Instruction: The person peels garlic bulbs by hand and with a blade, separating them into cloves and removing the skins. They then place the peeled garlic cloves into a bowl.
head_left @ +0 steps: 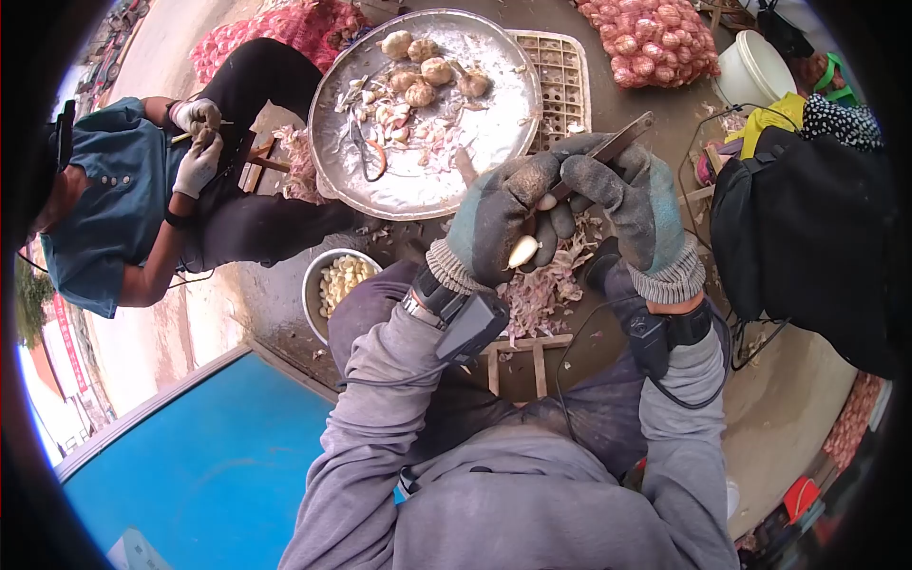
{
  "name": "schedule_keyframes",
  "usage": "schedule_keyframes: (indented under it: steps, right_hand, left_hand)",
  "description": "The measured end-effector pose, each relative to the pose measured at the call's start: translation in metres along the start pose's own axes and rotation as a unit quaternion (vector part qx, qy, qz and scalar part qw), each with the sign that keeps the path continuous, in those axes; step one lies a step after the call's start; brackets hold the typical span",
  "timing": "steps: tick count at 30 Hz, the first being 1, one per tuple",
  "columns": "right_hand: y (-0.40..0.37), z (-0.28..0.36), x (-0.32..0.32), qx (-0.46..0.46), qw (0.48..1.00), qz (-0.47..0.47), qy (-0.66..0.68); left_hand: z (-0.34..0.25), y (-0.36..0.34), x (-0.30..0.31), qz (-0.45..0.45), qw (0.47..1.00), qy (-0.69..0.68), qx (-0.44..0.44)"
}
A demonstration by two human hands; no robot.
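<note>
My left hand (499,217), in a worn grey and teal glove, is curled around garlic. A peeled white garlic clove (523,251) shows in its palm, and another clove (546,201) sits at the fingertips. My right hand (638,204), gloved alike, is closed on a knife (622,138) with its dark blade pointing up and right. Both hands meet at the fingertips, over a heap of garlic skins (546,290). Beyond them, a round metal tray (423,185) holds several whole garlic bulbs (436,71), loose cloves and scissors with orange handles (367,152).
A bowl of peeled cloves (343,280) stands by my left knee. On the left a co-worker (114,199) in white gloves holds something thin. Red net sacks of garlic (651,43), a plastic crate (570,76), a white bucket (755,71) and a black bag (798,247) lie around.
</note>
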State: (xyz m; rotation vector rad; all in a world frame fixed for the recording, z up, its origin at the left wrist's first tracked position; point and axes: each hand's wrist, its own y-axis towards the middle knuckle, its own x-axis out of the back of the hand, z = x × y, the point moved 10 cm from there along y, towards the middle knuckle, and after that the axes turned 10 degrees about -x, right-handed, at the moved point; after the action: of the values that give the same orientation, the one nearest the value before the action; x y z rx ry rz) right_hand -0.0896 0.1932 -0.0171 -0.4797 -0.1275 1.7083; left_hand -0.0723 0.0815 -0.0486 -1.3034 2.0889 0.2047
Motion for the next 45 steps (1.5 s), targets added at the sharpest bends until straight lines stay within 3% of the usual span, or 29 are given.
schedule_keyframes:
  steps: [3,5,9,15,17,18,19,23,25,27,29,30,31,33,37,43,45]
  right_hand:
    - [-0.001,0.000,-0.010,-0.027,0.998,0.051,0.035]
    - [0.000,-0.003,-0.003,-0.007,1.000,-0.004,-0.011]
    - [0.001,-0.003,-0.008,-0.018,1.000,0.015,0.011]
    - [0.007,-0.007,0.000,-0.011,1.000,-0.029,0.004]
    - [0.008,-0.008,0.006,-0.020,0.997,-0.037,0.061]
    - [0.006,-0.008,0.012,-0.017,0.995,-0.082,0.051]
    - [0.007,-0.006,0.017,-0.010,0.995,-0.090,0.045]
    - [0.007,-0.011,0.025,-0.013,0.990,-0.108,0.086]
    - [0.010,-0.019,0.015,-0.002,0.994,-0.082,0.065]
    - [0.007,-0.019,0.006,0.002,0.989,-0.057,0.137]
    - [0.005,-0.018,0.013,0.006,0.994,-0.087,0.061]
    - [0.007,-0.021,0.016,0.003,0.995,-0.076,0.070]
    - [0.007,-0.019,0.018,0.004,0.995,-0.075,0.073]
    - [0.005,-0.018,0.024,-0.004,0.991,-0.074,0.112]
    - [0.006,-0.009,0.047,0.018,0.987,-0.152,0.051]
    - [0.004,-0.006,0.024,0.008,0.994,-0.079,0.070]
    - [0.004,-0.009,0.013,0.009,0.983,-0.045,0.181]
  left_hand:
    - [0.008,0.001,0.005,-0.014,0.999,-0.034,0.007]
    - [0.006,-0.001,0.005,0.005,1.000,-0.026,0.000]
    - [0.009,-0.004,0.009,0.000,0.998,-0.058,0.002]
    - [0.010,-0.005,0.007,0.064,0.997,-0.050,-0.004]
    - [-0.017,-0.005,0.009,0.003,0.964,0.225,-0.142]
    - [-0.015,-0.008,0.012,-0.082,0.990,0.108,-0.025]
    - [-0.019,-0.010,0.008,-0.078,0.996,-0.011,-0.041]
    - [-0.006,-0.009,0.019,-0.098,0.993,0.058,-0.044]
    - [-0.012,-0.009,0.012,-0.087,0.986,0.120,-0.078]
    - [-0.004,-0.008,0.021,-0.087,0.981,0.156,-0.072]
    - [-0.008,-0.007,0.017,-0.084,0.979,0.136,-0.129]
    - [-0.021,-0.008,0.010,-0.055,0.953,0.233,-0.185]
    - [-0.023,-0.010,0.010,-0.055,0.952,0.237,-0.184]
    - [-0.017,-0.012,0.008,-0.078,0.985,0.135,-0.073]
    - [-0.017,-0.013,0.002,-0.057,0.986,0.139,-0.079]
    - [-0.012,-0.008,0.011,-0.054,0.975,0.195,-0.090]
    - [-0.008,-0.008,0.012,-0.069,0.971,0.212,-0.091]
